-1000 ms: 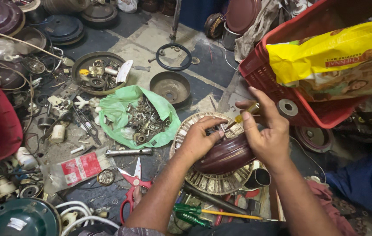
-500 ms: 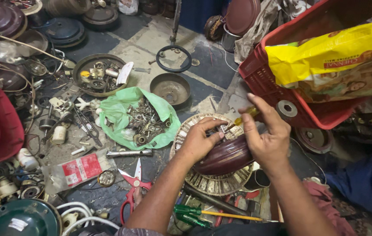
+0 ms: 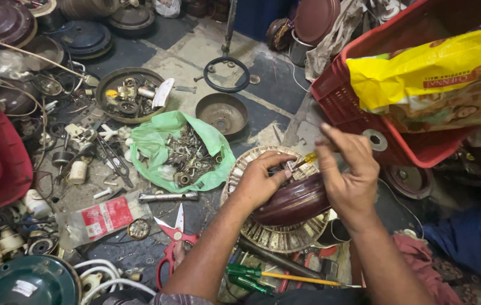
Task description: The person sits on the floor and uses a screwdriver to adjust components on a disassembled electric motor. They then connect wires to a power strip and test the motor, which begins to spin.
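Observation:
A maroon domed motor cover (image 3: 294, 204) rests on a round finned metal stator ring (image 3: 285, 237) on the floor. My left hand (image 3: 260, 179) presses down on the cover's top left, fingers curled over its edge. My right hand (image 3: 346, 169) holds a small yellow-handled screwdriver (image 3: 306, 160), its tip pointing down-left toward my left fingers at the cover's top.
A green plastic bag of several small metal parts (image 3: 187, 155) lies to the left. Red scissors (image 3: 173, 240), a metal rod (image 3: 168, 197) and green-handled screwdrivers (image 3: 257, 277) lie nearby. A red crate (image 3: 353, 107) holds a yellow bag (image 3: 421, 73). Metal bowls (image 3: 221, 113), a black ring (image 3: 227, 74) and motor housings crowd the floor.
Both hands stay on the maroon cover. My right hand has shifted slightly with the screwdriver; my left fingers have moved a little on the cover's top.

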A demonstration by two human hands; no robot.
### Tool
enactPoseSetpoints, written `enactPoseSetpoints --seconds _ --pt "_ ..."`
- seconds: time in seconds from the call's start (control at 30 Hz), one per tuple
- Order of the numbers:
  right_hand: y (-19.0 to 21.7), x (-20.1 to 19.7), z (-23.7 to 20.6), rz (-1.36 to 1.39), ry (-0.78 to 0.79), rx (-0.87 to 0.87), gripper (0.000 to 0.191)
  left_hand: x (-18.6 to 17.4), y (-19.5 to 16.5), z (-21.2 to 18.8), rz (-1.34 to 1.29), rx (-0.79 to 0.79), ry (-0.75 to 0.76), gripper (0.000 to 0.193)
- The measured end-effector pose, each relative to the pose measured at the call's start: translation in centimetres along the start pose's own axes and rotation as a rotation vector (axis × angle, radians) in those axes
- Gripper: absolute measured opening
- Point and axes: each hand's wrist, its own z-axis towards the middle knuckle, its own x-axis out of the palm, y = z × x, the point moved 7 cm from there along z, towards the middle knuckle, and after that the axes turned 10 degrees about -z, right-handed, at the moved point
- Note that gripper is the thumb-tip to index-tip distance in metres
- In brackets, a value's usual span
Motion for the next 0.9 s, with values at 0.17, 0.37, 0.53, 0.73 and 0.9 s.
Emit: enactPoseSetpoints --seconds 0.17,0.37,0.53,0.73,0.9 --pt "0.5 0.0 0.4 -0.078 -0.02 -0.029 0.035 -0.2 0.1 0.0 -0.003 -0.011 -0.014 0.036" --pt "0.3 0.1 0.4 -0.081 -0.02 0.007 0.036 -0.2 0.0 0.0 0.005 -0.022 -0.017 0.036" --pt "0.2 -0.1 0.2 -0.036 -0.026 0.05 0.035 -0.1 -0.2 -0.1 -0.003 -0.009 -0.007 0.036" --pt "0.6 -0.3 0.4 -0.048 -0.023 0.053 0.037 -0.1 0.0 -0.1 0.014 -0.028 -0.023 0.036" --pt "1.1 -0.2 0.3 -0.039 -0.026 0.029 0.038 -0.2 0.3 -0.2 0.013 -0.041 -0.01 0.037"
